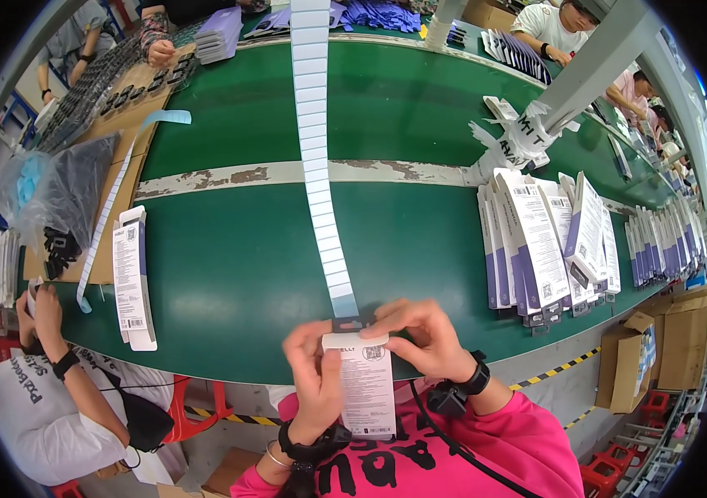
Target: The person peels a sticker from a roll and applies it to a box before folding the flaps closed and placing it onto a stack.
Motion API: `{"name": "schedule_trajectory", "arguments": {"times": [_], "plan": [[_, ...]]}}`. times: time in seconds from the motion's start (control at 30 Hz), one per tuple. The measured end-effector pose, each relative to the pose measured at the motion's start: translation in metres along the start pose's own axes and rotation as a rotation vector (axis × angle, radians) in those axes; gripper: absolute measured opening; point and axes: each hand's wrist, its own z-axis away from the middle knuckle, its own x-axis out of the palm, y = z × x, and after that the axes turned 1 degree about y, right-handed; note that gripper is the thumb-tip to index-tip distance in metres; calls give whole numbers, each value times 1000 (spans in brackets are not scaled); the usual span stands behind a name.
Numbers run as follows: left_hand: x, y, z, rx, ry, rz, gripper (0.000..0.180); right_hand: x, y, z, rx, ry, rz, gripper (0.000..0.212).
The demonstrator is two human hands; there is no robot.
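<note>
A slim white printed carton (367, 388) stands upright in front of my chest, its hang-tab end up. My left hand (313, 380) is closed round its left side. At the top flap, the fingers of my right hand (426, 339) pinch the carton's right corner. Just beyond the carton's top, a long strip of pale blue-white labels (317, 166) runs away across the green bench. Its near end lies close to the dark hang tab; I cannot tell whether they touch. Whatever is inside the carton is hidden.
Another carton (130, 278) lies to the left. Stacked cartons (536, 249) lean at the right beside a taped metal post (528, 137). A co-worker's hands (40, 319) are at the left edge, near a plastic bag (67, 178). Brown boxes (685, 340) stand on the floor at right.
</note>
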Motion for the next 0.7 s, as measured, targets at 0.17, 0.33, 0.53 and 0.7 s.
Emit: {"name": "schedule_trajectory", "arguments": {"times": [0.17, 0.33, 0.53, 0.7], "plan": [[-16, 10, -13, 82, -183, -259, 15, 1, -15, 1, 51, 71, -65, 25], [-14, 47, -26, 146, -283, -600, 13, 9, -31, -1, 223, 152, 128, 30], [-2, 68, -27, -84, -145, -399, 11, 13, -59, -16, 337, 180, -57, 33], [1, 58, -26, -84, -111, -440, 10, 8, -58, -18, 416, 168, -26, 32]]}}
